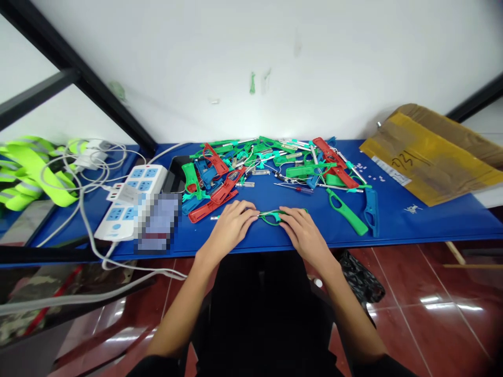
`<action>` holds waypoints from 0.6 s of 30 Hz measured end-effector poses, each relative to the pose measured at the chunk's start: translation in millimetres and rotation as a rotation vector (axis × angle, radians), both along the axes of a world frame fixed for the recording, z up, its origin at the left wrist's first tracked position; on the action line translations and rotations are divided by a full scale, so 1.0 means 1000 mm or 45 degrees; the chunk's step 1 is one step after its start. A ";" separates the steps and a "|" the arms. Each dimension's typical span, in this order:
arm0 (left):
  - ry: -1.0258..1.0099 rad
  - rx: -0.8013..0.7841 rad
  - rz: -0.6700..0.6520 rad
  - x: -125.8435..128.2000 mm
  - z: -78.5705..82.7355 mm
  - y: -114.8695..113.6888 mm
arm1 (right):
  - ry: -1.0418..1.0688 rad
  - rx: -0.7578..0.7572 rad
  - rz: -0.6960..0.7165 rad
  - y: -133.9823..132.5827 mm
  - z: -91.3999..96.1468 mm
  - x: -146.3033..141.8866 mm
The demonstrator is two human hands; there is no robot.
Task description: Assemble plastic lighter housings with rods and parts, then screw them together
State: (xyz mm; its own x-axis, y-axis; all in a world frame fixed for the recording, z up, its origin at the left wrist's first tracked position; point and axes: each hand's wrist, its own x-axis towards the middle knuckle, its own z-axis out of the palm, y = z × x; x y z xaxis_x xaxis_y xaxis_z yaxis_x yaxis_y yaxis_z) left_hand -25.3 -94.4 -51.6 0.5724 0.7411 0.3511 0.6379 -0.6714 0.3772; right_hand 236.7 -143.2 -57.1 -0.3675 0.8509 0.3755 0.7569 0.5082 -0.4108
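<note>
Both my hands rest on the blue table (432,220) near its front edge. My left hand (231,224) has its fingers curled down, the fingertips pinching the end of a thin metal rod that sticks out of a green plastic handle (272,216). My right hand (301,228) lies over the other end of that green handle and grips it. Just behind the hands lies a heap of red, green and blue plastic handles (271,165) mixed with thin metal rods. A long green handle (347,212) and a blue one (371,209) lie to the right.
A white power strip (133,199) with cables sits at the left, beside a blurred patch and a dark phone-like slab (175,175). Neon yellow straps (31,170) lie far left. A flattened cardboard box (432,157) covers the right rear corner. Red tiled floor lies below.
</note>
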 end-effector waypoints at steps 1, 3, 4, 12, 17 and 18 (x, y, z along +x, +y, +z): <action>-0.013 0.024 0.014 0.001 -0.002 -0.001 | 0.002 0.005 -0.002 0.000 0.000 0.000; -0.016 0.068 0.041 0.003 -0.004 -0.002 | -0.002 0.008 -0.019 0.000 -0.001 0.000; -0.006 0.084 0.049 0.004 -0.005 -0.002 | -0.005 0.005 -0.032 0.000 -0.002 0.000; 0.086 0.088 0.029 0.008 -0.003 -0.001 | -0.089 -0.011 -0.056 0.002 -0.003 0.001; 0.132 0.074 -0.041 0.019 -0.002 -0.001 | -0.103 -0.018 -0.074 0.003 -0.004 0.001; 0.129 0.058 -0.054 0.022 -0.002 -0.001 | -0.095 -0.024 -0.081 0.003 -0.004 0.001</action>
State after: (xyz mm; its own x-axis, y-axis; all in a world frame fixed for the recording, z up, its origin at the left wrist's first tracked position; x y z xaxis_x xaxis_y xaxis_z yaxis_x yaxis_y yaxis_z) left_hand -3.2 -95.5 -53.3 0.6369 0.7001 0.3228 0.6421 -0.7134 0.2806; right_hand 237.5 -140.0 -60.9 -0.3391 0.8798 0.3331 0.8161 0.4512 -0.3611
